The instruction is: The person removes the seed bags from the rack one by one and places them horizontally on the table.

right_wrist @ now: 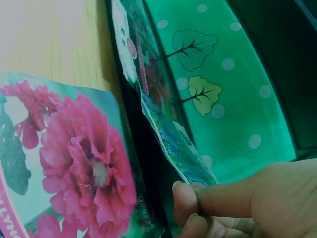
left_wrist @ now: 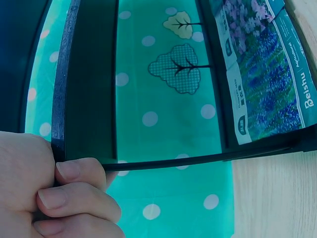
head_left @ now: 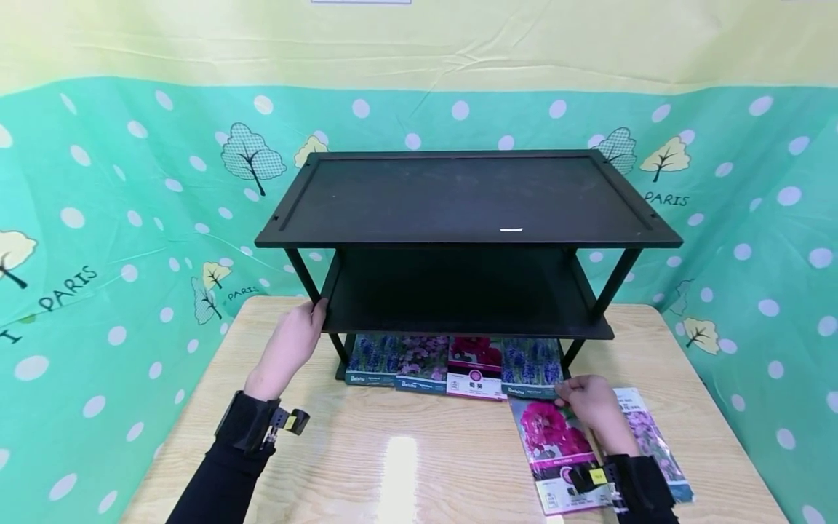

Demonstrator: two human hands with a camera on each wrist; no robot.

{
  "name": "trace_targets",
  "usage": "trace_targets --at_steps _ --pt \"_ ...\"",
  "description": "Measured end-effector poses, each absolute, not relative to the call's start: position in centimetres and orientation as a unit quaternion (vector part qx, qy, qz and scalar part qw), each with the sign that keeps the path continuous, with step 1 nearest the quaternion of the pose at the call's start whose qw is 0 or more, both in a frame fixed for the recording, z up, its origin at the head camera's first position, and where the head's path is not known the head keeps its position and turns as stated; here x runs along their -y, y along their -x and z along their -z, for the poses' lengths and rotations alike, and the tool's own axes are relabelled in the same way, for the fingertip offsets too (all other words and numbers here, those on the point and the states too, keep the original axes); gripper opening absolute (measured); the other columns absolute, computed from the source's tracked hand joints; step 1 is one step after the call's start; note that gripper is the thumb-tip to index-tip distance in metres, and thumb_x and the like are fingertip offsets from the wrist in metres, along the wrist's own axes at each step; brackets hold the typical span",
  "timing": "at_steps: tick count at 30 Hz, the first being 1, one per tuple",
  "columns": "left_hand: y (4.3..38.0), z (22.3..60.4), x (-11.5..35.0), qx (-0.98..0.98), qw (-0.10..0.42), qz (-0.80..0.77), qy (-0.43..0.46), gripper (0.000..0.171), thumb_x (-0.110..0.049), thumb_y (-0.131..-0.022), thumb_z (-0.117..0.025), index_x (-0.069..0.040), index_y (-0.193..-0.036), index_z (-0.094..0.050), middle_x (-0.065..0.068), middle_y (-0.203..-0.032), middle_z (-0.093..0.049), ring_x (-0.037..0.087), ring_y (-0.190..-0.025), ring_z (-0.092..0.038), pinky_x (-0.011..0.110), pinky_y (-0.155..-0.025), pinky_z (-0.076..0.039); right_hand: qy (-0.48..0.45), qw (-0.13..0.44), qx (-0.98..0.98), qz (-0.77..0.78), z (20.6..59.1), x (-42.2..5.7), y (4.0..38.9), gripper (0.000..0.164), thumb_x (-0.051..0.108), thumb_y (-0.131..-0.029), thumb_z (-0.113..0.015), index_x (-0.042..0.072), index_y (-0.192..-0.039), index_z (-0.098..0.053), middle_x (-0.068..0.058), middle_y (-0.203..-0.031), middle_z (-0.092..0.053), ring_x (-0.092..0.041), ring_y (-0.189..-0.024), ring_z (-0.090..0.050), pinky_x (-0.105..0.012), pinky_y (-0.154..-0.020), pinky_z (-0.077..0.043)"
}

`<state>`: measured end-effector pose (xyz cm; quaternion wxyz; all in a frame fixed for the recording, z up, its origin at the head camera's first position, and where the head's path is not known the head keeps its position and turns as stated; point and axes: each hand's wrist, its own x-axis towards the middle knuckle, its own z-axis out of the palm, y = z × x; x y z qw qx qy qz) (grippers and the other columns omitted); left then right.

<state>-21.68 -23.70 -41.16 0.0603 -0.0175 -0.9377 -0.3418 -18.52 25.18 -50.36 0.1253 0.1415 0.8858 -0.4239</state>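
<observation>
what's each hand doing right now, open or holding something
Left hand: closed, gripping the black rack at its middle tier's left end.
Right hand: closed, pinching the rightmost blue-flowered packet by its edge.

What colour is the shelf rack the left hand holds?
Black; the shelf rack shows best in the head view.

I think this is a staged booth: printed cloth [head_left: 98, 356] surrounds the wooden table [head_left: 327, 466] on three sides.
</observation>
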Motion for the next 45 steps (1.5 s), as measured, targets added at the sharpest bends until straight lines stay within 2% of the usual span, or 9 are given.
trace_targets --at_steps 8,13,18,26,32,37,45 --pt "21.6 41.0 23.6 0.938 0.058 0.342 0.011 0.048 -0.032 -0.114 -0.032 0.003 -0.101 -0.062 0.004 -0.064 -0.040 0.017 -0.045 -0.036 0.028 -0.041 -0.033 -0.130 0.105 -0.891 0.422 49.8 -25.2 17.9 0.027 0.012 -0.106 -0.055 -0.012 -0.113 -0.065 -0.009 -0.085 -0.074 -0.024 -0.084 -0.064 -0.033 -0.070 -0.046" --pt "21.8 40.9 23.6 0.939 0.057 0.338 0.009 0.049 -0.034 -0.114 -0.030 0.001 -0.099 -0.061 0.004 -0.065 -0.038 0.018 -0.047 -0.037 0.029 -0.042 -0.034 -0.127 0.099 -0.886 0.436 49.6 -25.4 17.2 0.026 0.012 -0.106 -0.055 -0.012 -0.112 -0.065 -0.011 -0.085 -0.074 -0.024 -0.080 -0.062 -0.031 -0.064 -0.045" --pt "21.6 40.9 23.6 0.939 0.060 0.340 0.011 0.047 -0.031 -0.114 -0.032 0.003 -0.101 -0.062 0.004 -0.064 -0.039 0.017 -0.045 -0.037 0.028 -0.041 -0.034 -0.136 0.107 -0.870 0.462 49.6 -25.3 16.4 0.026 0.011 -0.106 -0.056 -0.012 -0.114 -0.065 -0.013 -0.087 -0.074 -0.024 -0.078 -0.062 -0.030 -0.059 -0.048" --pt "21.5 41.2 23.8 0.938 0.066 0.340 0.025 0.048 -0.031 -0.114 -0.032 0.004 -0.100 -0.063 0.005 -0.063 -0.041 0.016 -0.043 -0.035 0.027 -0.039 -0.033 -0.166 0.116 -0.854 0.479 49.0 -24.7 15.1 0.031 0.014 -0.105 -0.057 -0.012 -0.122 -0.062 -0.009 -0.087 -0.074 -0.023 -0.083 -0.064 -0.033 -0.067 -0.052" --pt "21.4 41.1 23.7 0.939 0.061 0.338 0.017 0.049 -0.033 -0.114 -0.031 0.003 -0.101 -0.062 0.004 -0.064 -0.040 0.017 -0.044 -0.037 0.028 -0.040 -0.034 -0.161 0.106 -0.859 0.475 48.6 -24.2 14.0 0.030 0.014 -0.104 -0.059 -0.011 -0.120 -0.065 -0.009 -0.085 -0.074 -0.022 -0.078 -0.065 -0.031 -0.062 -0.051" --pt "21.4 41.1 23.8 0.939 0.063 0.336 0.016 0.049 -0.032 -0.114 -0.032 0.003 -0.098 -0.062 0.005 -0.065 -0.042 0.017 -0.045 -0.039 0.029 -0.040 -0.036 -0.159 0.112 -0.855 0.482 48.2 -23.3 13.6 0.029 0.016 -0.103 -0.062 -0.009 -0.119 -0.065 -0.008 -0.087 -0.075 -0.022 -0.081 -0.067 -0.031 -0.063 -0.050" --pt "21.4 41.0 23.7 0.940 0.063 0.335 0.020 0.049 -0.033 -0.114 -0.032 0.002 -0.093 -0.060 0.005 -0.064 -0.042 0.018 -0.045 -0.038 0.029 -0.041 -0.035 -0.142 0.107 -0.854 0.489 48.3 -21.9 12.5 0.019 0.013 -0.100 -0.065 -0.004 -0.109 -0.068 -0.005 -0.083 -0.073 -0.022 -0.077 -0.068 -0.028 -0.053 -0.044"
